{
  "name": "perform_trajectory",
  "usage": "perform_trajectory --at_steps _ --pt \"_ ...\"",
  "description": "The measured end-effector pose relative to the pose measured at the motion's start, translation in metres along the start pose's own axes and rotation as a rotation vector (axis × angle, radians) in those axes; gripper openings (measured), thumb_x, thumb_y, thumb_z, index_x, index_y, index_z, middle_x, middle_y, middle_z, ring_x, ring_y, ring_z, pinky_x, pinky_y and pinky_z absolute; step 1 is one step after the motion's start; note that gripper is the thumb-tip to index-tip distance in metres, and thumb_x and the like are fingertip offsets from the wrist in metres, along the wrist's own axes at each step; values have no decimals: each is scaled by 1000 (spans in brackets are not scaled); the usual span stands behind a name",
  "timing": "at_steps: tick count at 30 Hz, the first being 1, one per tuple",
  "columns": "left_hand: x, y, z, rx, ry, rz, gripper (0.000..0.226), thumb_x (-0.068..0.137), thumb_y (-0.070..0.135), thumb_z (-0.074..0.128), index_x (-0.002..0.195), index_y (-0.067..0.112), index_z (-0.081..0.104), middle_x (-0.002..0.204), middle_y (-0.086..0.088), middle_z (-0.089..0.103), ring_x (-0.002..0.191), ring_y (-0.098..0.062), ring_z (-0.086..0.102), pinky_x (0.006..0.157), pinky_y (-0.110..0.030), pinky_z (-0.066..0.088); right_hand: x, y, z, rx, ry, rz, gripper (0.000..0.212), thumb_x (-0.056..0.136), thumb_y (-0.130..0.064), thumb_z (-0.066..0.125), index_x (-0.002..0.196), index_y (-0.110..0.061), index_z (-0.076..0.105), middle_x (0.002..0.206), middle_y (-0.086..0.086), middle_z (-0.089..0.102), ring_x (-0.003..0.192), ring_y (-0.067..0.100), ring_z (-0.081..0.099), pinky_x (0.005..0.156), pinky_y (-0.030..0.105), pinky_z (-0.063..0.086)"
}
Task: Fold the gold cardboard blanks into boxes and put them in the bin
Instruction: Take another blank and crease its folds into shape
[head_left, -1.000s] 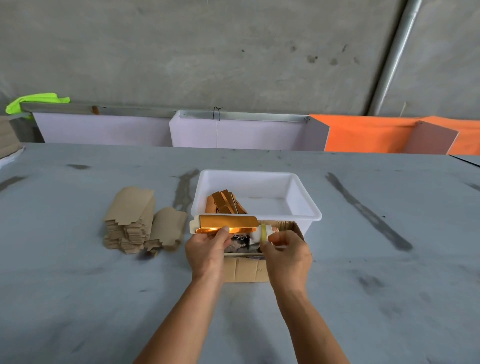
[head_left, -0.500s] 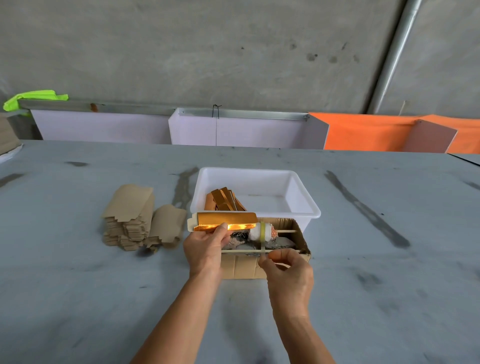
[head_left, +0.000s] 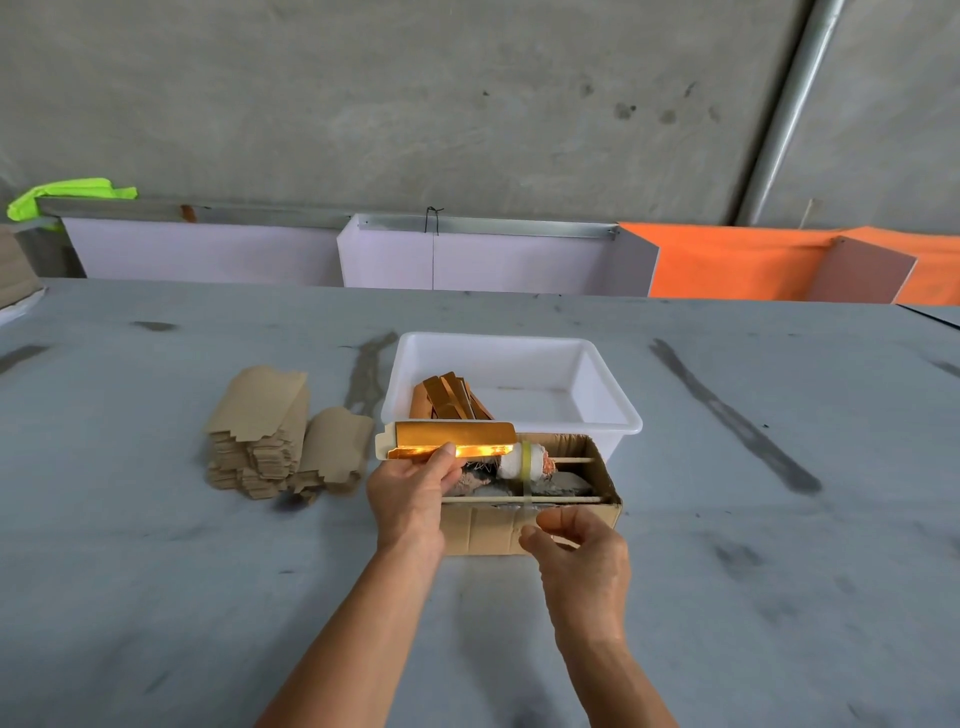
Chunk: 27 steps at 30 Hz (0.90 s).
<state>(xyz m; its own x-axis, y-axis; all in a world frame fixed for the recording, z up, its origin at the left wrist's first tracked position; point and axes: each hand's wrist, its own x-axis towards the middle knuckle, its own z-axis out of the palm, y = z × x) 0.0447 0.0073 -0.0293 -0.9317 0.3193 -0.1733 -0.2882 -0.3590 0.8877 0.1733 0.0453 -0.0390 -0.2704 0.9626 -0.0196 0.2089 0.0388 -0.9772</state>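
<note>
Several folded gold boxes (head_left: 449, 397) are leaned together in the left part of a white rectangular plastic bin (head_left: 608, 415). Just in front of it, a brown corrugated cardboard carton (head_left: 488, 530) holds a white roll on thin sticks (head_left: 524, 462). No writing can be read. A shiny gold cardboard blank (head_left: 452, 441) is pinched by the left hand (head_left: 410, 493) over the carton; the right hand (head_left: 582, 556) is pinched on pale tape at the carton's near wall. Flat brown blanks (head_left: 260, 431) are stacked at left on the grey table (head_left: 156, 571)
</note>
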Motion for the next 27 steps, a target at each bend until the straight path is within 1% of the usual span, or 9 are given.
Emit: perform_trajectory --at_steps 5,8,11,15,18,20,22,24,27 --pt "1 0 0 0 -11 -7 11 80 -2 69 89 4 66 86 -12 70 73 -21 69 59 -20 57 4 4 0 -40 -29 -15 20 79 -3 73 72 -20 65 76 0 68 74 13 64 70 31 54" --pt "2 0 -1 4 -13 -10 12 80 -2 69 88 5 66 88 -15 70 75 -22 70 59 -20 57 5 6 0 -53 -41 -52 23 79 0 71 71 -20 66 72 -1 68 73 16 65 67 24 51" --pt "3 -1 -1 10 -18 -13 13 80 -2 69 92 3 66 90 -17 71 75 -22 70 57 -19 57 6 9 0 -72 -35 -87 26 79 3 68 69 -20 66 68 -3 68 69 12 64 59 13 45" --pt "5 -1 -2 14 -31 -14 13 80 -1 70 90 5 66 91 -16 71 75 -22 70 59 -20 58 6 14 1 -80 -38 -86 27 80 4 68 68 -20 66 68 -3 67 69 11 64 59 12 45" --pt "5 0 -2 24 -50 -12 17 81 -1 69 98 -1 65 93 -18 70 76 -23 70 61 -21 58 4 15 -2 11 -53 -53 24 77 2 72 67 -19 67 65 -3 68 65 12 64 58 14 47" --pt "4 1 -3 29 -62 0 20 81 -1 69 100 -4 65 90 -19 70 72 -22 70 61 -22 58 2 9 -3 143 -90 -38 20 75 3 73 68 -15 69 63 0 69 60 11 63 57 17 48" --pt "1 4 -4 17 -87 13 17 80 -1 69 96 -4 66 86 -18 70 66 -19 70 63 -24 59 -1 -1 -5 266 -140 -60 18 74 5 73 69 -11 70 63 4 70 58 10 62 56 17 47" --pt "-3 8 -4 2 -119 23 10 80 -1 69 90 -2 67 81 -16 70 65 -18 70 66 -27 60 -4 -12 -7 351 -183 -107 16 74 7 72 70 -8 69 63 6 70 59 11 64 56 14 47" --pt "-11 11 -8 -15 -161 33 7 79 -1 69 87 0 67 74 -13 72 66 -21 71 60 -25 58 -9 -25 -9 456 -243 -171 16 73 11 71 70 -5 68 62 7 70 57 9 64 55 12 47"
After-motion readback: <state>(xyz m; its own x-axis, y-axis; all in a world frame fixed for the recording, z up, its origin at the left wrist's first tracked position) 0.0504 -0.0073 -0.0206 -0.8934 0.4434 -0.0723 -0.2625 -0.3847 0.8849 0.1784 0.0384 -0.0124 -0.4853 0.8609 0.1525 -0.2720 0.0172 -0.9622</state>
